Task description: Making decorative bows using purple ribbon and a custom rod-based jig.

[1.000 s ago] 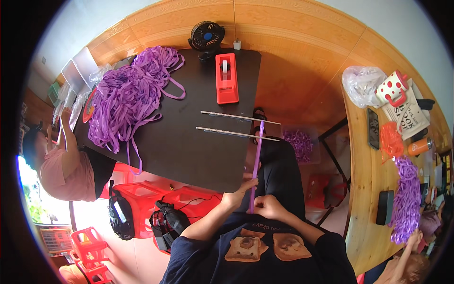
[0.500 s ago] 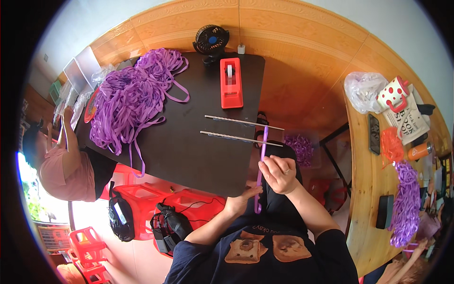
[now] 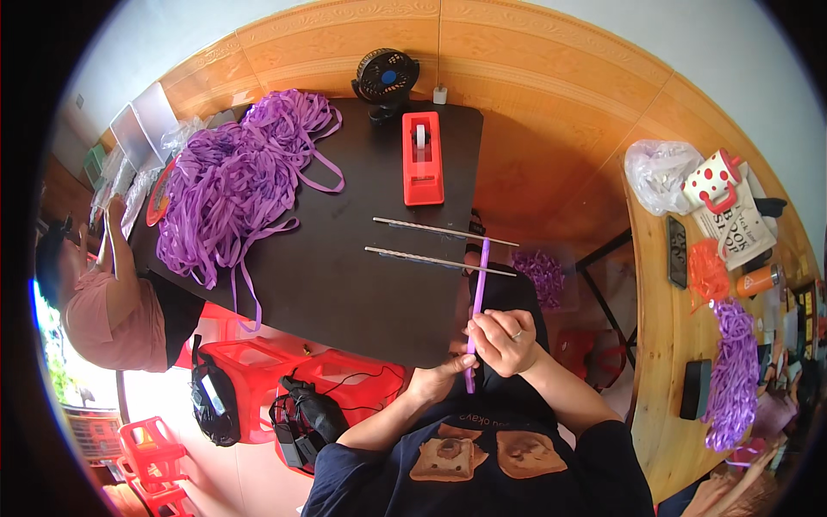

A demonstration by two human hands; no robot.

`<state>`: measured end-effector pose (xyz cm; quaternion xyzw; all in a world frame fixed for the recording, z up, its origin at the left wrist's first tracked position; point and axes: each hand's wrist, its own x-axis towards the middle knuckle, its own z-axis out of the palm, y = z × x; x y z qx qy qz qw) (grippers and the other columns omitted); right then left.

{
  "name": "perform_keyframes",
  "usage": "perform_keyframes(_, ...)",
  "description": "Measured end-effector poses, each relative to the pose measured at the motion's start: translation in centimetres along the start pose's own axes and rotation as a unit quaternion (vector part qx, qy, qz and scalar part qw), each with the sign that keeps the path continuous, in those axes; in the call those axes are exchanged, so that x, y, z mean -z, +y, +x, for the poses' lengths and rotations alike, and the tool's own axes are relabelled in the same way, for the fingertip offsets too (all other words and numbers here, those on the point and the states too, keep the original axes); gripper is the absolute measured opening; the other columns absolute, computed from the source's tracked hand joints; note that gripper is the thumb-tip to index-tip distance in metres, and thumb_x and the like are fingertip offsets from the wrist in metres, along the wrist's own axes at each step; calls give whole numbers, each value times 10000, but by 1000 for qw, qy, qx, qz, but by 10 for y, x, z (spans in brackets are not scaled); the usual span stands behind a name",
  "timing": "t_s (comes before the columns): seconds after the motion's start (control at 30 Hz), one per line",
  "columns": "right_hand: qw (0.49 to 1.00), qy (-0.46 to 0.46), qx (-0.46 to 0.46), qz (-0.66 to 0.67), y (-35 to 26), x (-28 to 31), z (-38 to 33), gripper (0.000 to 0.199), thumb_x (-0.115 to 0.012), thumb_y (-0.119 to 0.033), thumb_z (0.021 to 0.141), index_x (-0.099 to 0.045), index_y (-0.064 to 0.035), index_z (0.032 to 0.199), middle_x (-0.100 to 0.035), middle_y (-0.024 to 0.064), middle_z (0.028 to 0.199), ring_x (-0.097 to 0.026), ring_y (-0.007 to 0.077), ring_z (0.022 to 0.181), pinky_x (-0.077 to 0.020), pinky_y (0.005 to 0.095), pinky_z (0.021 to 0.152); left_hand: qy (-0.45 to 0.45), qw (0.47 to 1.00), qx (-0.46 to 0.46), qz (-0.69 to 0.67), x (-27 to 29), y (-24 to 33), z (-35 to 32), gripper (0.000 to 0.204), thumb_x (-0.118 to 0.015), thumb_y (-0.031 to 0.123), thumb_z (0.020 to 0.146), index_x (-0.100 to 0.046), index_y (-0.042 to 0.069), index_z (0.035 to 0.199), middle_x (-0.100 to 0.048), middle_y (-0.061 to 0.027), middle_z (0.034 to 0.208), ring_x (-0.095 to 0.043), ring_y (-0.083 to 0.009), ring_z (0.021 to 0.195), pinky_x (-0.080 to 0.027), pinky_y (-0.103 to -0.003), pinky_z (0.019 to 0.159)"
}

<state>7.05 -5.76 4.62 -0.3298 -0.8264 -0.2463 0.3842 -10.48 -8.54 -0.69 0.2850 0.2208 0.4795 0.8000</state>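
Overhead view of a seated person at the near edge of a black worktop (image 3: 345,276). The right hand (image 3: 504,340) is curled, fingers drawn together around a purple strip (image 3: 479,289), which it pinches near the lower end. The strip runs straight up from the hand toward 12 o'clock, its upper end reaching the nearer of two thin metal rods (image 3: 439,259) that lie side by side across the worktop and overhang its right edge. The left hand (image 3: 439,375), at 7 o'clock of the right hand, is closed with its fingertips at the strip's lower end (the exact contact is too small to tell). At 10 o'clock on the worktop lies a heap of purple strips (image 3: 237,181); at 12 o'clock of the rods stands a red tape dispenser (image 3: 422,157), and beyond it a small black fan (image 3: 386,77). A second person (image 3: 112,302) sits at the worktop's left edge.
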Motion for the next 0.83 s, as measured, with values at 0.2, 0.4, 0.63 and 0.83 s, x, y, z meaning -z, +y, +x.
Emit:
perform_keyframes(0.2, 993, 27, -76, 86, 8, 17, 35, 273, -754, -69, 667, -683, -35, 928, -649, 61, 938, -610, 214, 763, -417, 347, 682, -73, 987, 111, -85, 13, 2, -2, 273, -741, 204, 842, -649, 3, 1002, -647, -108, 924, -622, -225, 869, -486, -334, 796)
perform_keyframes(0.4, 918, 60, -264, 290, 70, 11, 84, 179, -691, 64, 712, -678, 14, 884, -643, 120, 824, -598, 245, 699, -455, 336, 625, -27, 986, 159, -43, 22, -17, 10, 354, -638, 140, 940, -597, 41, 1277, -679, -121, 1072, -634, -198, 923, -480, -307, 842)
perform_keyframes(0.63, 663, 40, -525, 532, 146, -56, 83, 33, -687, 58, 825, -694, 47, 795, -669, 59, 752, -612, 97, 676, -467, 221, 616, -17, 992, 91, 89, 6, -34, 48, 370, -548, 126, 990, -528, 39, 1349, -639, -96, 1180, -605, -142, 984, -456, -276, 846)
perform_keyframes(0.83, 494, 7, -639, 590, 161, -100, 38, 18, -715, 16, 821, -716, 26, 806, -704, 108, 775, -663, 167, 701, -533, 268, 705, 65, 985, 21, 160, -8, -35, 92, 388, -545, 183, 1005, -506, 141, 1389, -617, -35, 1207, -577, -130, 1019, -424, -284, 882)
